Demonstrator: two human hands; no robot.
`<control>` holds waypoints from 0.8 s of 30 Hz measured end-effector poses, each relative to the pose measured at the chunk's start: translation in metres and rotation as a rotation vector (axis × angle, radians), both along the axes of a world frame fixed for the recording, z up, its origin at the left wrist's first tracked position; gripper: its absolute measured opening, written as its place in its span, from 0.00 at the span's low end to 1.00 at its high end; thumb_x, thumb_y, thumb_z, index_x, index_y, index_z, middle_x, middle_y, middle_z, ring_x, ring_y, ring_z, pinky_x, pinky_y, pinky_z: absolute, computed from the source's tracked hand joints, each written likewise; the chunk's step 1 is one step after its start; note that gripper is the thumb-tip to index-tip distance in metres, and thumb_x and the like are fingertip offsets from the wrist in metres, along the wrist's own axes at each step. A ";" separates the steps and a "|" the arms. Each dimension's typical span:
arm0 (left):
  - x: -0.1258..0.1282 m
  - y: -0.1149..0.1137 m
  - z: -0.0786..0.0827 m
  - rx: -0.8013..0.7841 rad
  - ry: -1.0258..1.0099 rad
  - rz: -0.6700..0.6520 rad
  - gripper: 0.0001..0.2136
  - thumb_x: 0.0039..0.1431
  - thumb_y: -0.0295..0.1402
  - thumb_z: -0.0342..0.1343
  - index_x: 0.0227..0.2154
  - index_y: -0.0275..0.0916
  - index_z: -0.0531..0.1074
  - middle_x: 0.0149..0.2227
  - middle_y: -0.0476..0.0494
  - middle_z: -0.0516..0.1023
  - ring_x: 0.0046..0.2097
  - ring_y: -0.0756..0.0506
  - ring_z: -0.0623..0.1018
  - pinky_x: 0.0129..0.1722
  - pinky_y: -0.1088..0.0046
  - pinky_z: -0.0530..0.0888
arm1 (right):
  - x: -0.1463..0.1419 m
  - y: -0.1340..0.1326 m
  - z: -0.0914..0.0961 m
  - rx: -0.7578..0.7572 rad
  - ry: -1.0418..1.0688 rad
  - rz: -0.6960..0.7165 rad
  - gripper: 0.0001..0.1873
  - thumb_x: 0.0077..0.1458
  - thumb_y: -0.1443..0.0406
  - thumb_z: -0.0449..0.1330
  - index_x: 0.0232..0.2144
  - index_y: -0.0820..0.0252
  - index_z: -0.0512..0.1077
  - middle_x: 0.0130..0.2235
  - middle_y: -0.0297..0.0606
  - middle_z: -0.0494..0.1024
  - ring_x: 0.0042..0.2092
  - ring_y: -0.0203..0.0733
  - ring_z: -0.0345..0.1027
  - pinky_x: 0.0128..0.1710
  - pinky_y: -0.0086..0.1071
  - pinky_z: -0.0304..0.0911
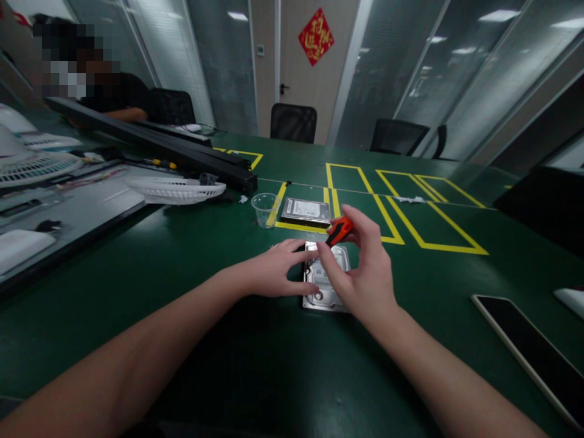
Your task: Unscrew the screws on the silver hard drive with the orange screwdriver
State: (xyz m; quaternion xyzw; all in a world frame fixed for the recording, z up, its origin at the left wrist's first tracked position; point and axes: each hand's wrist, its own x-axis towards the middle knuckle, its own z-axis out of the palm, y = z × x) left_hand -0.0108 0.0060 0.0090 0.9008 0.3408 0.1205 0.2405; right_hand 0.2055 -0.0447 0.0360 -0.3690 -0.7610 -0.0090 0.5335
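Note:
A silver hard drive (335, 298) lies flat on the green table in front of me. My left hand (278, 267) rests at its left side, fingers apart, with thumb and fingertips on the metal. In my right hand (365, 267) is a screwdriver (341, 230) with a red and black handle, tilted so its shaft points down and left to the drive's face. The tip is hard to make out beside my left fingers. Farther back, a second hard drive (306, 210) with a white label sits inside a yellow tape rectangle.
A clear plastic cup (266, 211) stands left of the second drive. White fan parts (177, 188) and long black bars (182, 143) fill the left. On the right lies a phone-like dark slab (524, 347). Across the table sits a person (132, 91), near several black chairs (293, 123).

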 end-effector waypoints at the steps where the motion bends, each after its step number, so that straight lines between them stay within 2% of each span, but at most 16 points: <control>1: 0.000 0.000 0.000 -0.001 0.001 0.002 0.39 0.66 0.60 0.65 0.74 0.50 0.66 0.77 0.32 0.59 0.77 0.23 0.60 0.74 0.36 0.61 | 0.000 0.000 0.001 0.015 -0.013 -0.025 0.35 0.66 0.65 0.67 0.71 0.50 0.63 0.57 0.47 0.78 0.50 0.52 0.79 0.50 0.51 0.81; 3: 0.000 0.000 0.000 -0.002 0.005 0.004 0.39 0.66 0.60 0.65 0.74 0.49 0.66 0.78 0.32 0.59 0.77 0.23 0.59 0.75 0.37 0.61 | 0.001 0.001 0.002 0.042 -0.030 -0.068 0.32 0.66 0.64 0.68 0.69 0.52 0.65 0.53 0.45 0.78 0.45 0.49 0.76 0.46 0.47 0.81; 6: 0.000 0.000 0.002 0.001 0.014 -0.001 0.39 0.66 0.59 0.65 0.74 0.50 0.65 0.78 0.33 0.58 0.78 0.23 0.58 0.75 0.37 0.60 | 0.000 0.001 0.003 0.059 -0.032 -0.074 0.31 0.66 0.66 0.67 0.69 0.53 0.66 0.52 0.45 0.79 0.44 0.48 0.75 0.45 0.46 0.80; 13: 0.000 0.000 0.001 -0.021 0.031 0.021 0.40 0.65 0.61 0.64 0.75 0.53 0.64 0.79 0.34 0.56 0.78 0.22 0.57 0.75 0.35 0.59 | -0.001 0.000 -0.001 -0.006 0.011 0.041 0.37 0.67 0.69 0.63 0.74 0.48 0.59 0.64 0.47 0.76 0.56 0.53 0.79 0.57 0.52 0.79; 15: 0.000 0.000 0.001 -0.014 0.023 0.017 0.40 0.65 0.62 0.64 0.75 0.53 0.63 0.79 0.34 0.56 0.78 0.23 0.58 0.75 0.36 0.60 | 0.000 0.000 -0.001 -0.001 -0.001 0.018 0.37 0.67 0.68 0.64 0.73 0.50 0.60 0.62 0.48 0.77 0.55 0.53 0.79 0.56 0.51 0.80; 20: 0.000 -0.001 0.003 -0.027 0.032 0.018 0.41 0.66 0.61 0.64 0.76 0.52 0.62 0.79 0.34 0.56 0.78 0.24 0.58 0.75 0.37 0.60 | 0.001 0.001 0.002 0.046 -0.037 -0.085 0.32 0.67 0.66 0.67 0.69 0.53 0.65 0.50 0.43 0.78 0.43 0.47 0.75 0.45 0.46 0.80; 24: 0.000 -0.001 0.003 -0.020 0.026 0.015 0.41 0.65 0.61 0.65 0.76 0.53 0.62 0.80 0.34 0.55 0.79 0.23 0.57 0.75 0.35 0.59 | 0.000 0.000 0.001 0.040 -0.028 -0.050 0.33 0.68 0.68 0.64 0.72 0.50 0.62 0.57 0.46 0.78 0.49 0.50 0.78 0.50 0.49 0.81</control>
